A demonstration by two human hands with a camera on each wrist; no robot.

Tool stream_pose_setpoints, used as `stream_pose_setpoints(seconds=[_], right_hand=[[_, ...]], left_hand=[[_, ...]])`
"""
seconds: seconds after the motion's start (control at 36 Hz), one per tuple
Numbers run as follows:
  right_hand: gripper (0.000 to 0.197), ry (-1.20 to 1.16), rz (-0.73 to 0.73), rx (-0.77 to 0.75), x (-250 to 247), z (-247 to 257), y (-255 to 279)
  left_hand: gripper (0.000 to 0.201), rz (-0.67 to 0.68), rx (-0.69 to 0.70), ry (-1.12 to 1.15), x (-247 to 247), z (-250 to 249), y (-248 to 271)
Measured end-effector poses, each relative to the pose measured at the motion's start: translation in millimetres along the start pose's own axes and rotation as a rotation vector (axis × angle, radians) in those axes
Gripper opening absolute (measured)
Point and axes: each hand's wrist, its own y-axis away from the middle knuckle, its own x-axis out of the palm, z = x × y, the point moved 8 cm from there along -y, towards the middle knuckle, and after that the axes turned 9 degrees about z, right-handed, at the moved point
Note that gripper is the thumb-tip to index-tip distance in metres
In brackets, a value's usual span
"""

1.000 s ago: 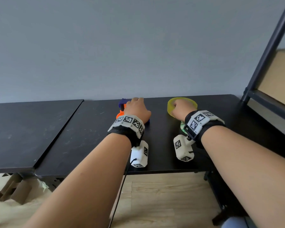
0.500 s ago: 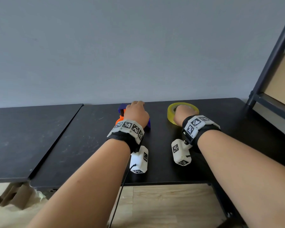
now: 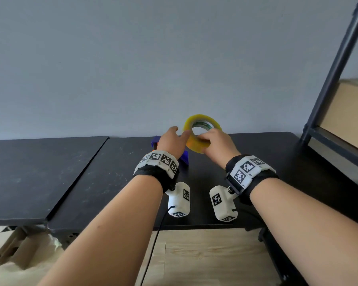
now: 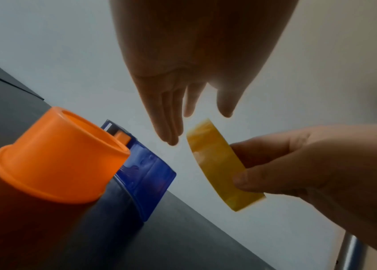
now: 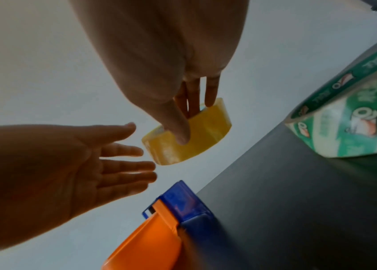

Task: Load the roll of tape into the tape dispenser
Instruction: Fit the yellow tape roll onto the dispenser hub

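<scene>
Right hand (image 3: pixel 215 144) pinches the yellow tape roll (image 3: pixel 201 133) up off the table (image 3: pixel 112 174). Left hand (image 3: pixel 172 141), fingers spread, reaches beside it, just above the orange-and-blue dispenser (image 4: pixel 71 160).

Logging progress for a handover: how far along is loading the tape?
Done: the right hand holds the yellow translucent tape roll lifted off the black table. In hand: the open left hand reaches toward it. Left: the orange-and-blue plastic dispenser lies on the table with no roll on it.
</scene>
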Motion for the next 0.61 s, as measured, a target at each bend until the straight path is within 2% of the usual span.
stream_pose_setpoints(seconds=[0.08, 0.19, 0.33, 0.42, 0.47, 0.53, 0.61], right_hand=[[0.03, 0.01, -0.001, -0.074, 2, 14, 4], [0.028, -0.007, -0.027, -0.099, 2, 23, 8], [0.022, -0.027, 0.008, -0.108, 3, 38, 10], [0.033, -0.17, 0.024, -0.058, -5, 40, 10], [0.038, -0.278, -0.03, 0.006, -15, 36, 11], [0.041, -0.346, -0.062, 0.097, -18, 26, 10], [0.048, -0.342, 0.01, 0.219, -7, 16, 8]], left_hand=[[0.066, -0.016, -0.022, 0.088, -4, 3, 6], [0.059, -0.024, -0.048, 0.199, -12, 8, 14], [0.054, -0.046, -0.035, 0.259, -26, 11, 17], [0.041, -0.056, -0.03, 0.199, -37, 13, 18], [0.039, -0.055, -0.029, 0.172, -43, 18, 18], [0.045, -0.037, -0.064, 0.15, -47, 24, 20], [0.056, -0.013, -0.084, 0.13, -54, 29, 23]])
